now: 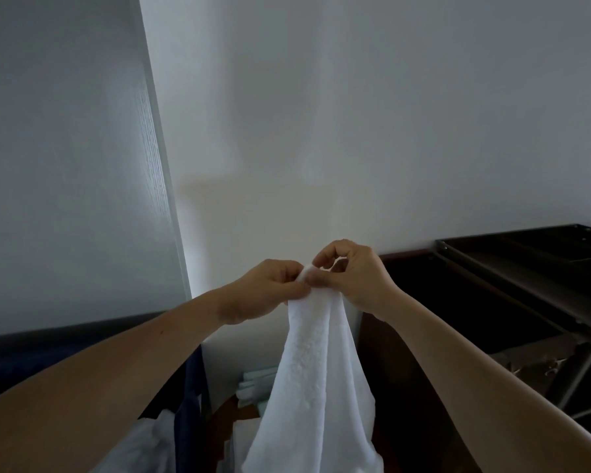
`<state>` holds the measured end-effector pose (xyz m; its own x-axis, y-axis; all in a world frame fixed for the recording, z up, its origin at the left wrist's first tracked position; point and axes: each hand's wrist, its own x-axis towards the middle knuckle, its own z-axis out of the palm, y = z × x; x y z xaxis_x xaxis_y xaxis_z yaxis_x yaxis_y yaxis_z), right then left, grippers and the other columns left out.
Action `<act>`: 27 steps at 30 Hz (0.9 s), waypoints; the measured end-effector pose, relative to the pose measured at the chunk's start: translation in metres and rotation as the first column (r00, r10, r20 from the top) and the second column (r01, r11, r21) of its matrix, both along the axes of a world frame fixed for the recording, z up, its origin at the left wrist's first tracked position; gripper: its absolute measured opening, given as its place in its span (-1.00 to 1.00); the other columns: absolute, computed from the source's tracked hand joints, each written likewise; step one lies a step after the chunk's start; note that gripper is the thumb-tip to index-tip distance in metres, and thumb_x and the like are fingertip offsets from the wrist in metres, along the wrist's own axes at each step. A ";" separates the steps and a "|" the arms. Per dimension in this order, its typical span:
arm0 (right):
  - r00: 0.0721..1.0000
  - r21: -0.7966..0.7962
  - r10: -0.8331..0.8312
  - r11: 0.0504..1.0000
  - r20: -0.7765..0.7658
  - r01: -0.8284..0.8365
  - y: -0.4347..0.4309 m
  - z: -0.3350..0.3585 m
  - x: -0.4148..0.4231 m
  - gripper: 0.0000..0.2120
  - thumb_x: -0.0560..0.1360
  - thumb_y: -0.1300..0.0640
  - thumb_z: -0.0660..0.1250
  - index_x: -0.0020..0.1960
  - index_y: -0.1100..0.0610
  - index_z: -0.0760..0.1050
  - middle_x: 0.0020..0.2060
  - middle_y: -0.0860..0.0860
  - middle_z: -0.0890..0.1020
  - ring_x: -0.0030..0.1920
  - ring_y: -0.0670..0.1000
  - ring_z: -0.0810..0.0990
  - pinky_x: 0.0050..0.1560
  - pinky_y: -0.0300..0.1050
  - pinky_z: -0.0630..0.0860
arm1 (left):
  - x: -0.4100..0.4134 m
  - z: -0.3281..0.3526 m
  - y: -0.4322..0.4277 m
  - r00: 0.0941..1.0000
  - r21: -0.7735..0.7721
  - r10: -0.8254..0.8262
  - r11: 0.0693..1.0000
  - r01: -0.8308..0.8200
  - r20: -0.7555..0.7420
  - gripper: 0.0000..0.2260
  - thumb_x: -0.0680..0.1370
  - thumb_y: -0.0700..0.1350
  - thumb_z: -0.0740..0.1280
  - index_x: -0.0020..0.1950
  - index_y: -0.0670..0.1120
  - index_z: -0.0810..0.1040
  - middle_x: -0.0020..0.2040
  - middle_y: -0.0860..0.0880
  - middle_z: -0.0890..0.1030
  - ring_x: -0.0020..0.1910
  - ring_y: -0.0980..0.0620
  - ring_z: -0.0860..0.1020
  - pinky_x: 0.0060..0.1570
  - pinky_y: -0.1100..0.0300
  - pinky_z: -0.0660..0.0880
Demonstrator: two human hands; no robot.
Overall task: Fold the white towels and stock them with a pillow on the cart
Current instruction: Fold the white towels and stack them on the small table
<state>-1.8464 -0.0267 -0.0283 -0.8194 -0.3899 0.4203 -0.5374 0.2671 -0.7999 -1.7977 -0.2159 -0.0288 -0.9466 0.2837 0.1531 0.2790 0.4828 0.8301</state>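
A white towel (316,380) hangs down from both my hands in front of the wall, its lower part running out of the frame's bottom edge. My left hand (265,290) pinches the towel's top edge from the left. My right hand (352,276) pinches the same top edge from the right, thumb and fingers curled round the cloth. The two hands touch at the towel's top. A small stack of folded white towels (253,387) lies low behind the hanging towel. No pillow shows.
A dark metal cart (526,268) with a tray-like top stands at the right against the wall. A dark blue bag frame (191,387) with white cloth (144,445) inside sits at the lower left. A pale door panel (82,148) fills the left.
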 end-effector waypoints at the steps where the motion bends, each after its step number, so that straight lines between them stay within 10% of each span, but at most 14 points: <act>1: 1.000 -0.001 0.017 1.000 0.019 -0.017 0.000 0.000 0.000 -0.78 0.32 0.04 0.63 -0.25 -0.15 0.59 -0.38 -0.28 0.60 -0.35 -0.16 0.52 -0.17 -0.12 0.60 | 0.001 0.000 0.000 1.000 -0.026 -0.002 1.000 0.002 -0.010 -0.61 0.50 0.00 0.32 0.12 -0.31 0.57 0.06 -0.32 0.60 0.01 -0.19 0.60 0.13 -0.21 0.51; 10: 0.955 -0.067 0.150 0.988 0.256 -0.137 0.003 -0.007 -0.001 -0.78 0.39 0.08 0.58 -0.04 0.13 0.65 -0.24 -0.08 0.68 -0.28 -0.20 0.62 -0.27 -0.37 0.49 | 0.001 0.001 -0.003 0.998 -0.167 0.006 0.986 -0.016 -0.062 -0.83 0.63 -0.17 0.27 -0.01 0.06 0.62 -0.12 0.19 0.65 -0.11 0.24 0.60 -0.09 0.35 0.51; 15: 0.967 -0.059 0.056 0.997 0.250 -0.043 0.000 -0.024 0.001 -0.85 0.52 0.06 0.45 -0.20 0.04 0.58 -0.37 -0.16 0.61 -0.32 -0.16 0.55 -0.25 -0.26 0.48 | -0.002 0.018 -0.001 0.974 0.029 0.188 0.982 -0.186 -0.125 -0.82 0.45 -0.10 0.19 -0.15 -0.22 0.46 -0.28 -0.01 0.46 -0.27 0.04 0.39 -0.22 0.07 0.35; 27: 0.997 -0.249 -0.059 0.966 0.043 0.068 -0.001 -0.021 0.008 -0.86 0.51 0.20 0.44 -0.10 -0.03 0.58 -0.35 -0.22 0.63 -0.32 -0.26 0.57 -0.28 -0.40 0.46 | -0.011 0.022 0.005 0.907 -0.041 0.271 0.953 -0.299 -0.321 -0.70 0.65 0.02 0.20 -0.20 -0.13 0.39 -0.32 0.16 0.41 -0.37 0.21 0.34 -0.34 0.31 0.34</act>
<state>-1.8387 -0.0281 -0.0497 -0.8550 -0.2222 0.4687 -0.4964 0.0887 -0.8635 -1.8091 -0.2114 -0.0071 -0.8988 0.0342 0.4371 0.3534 0.6464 0.6762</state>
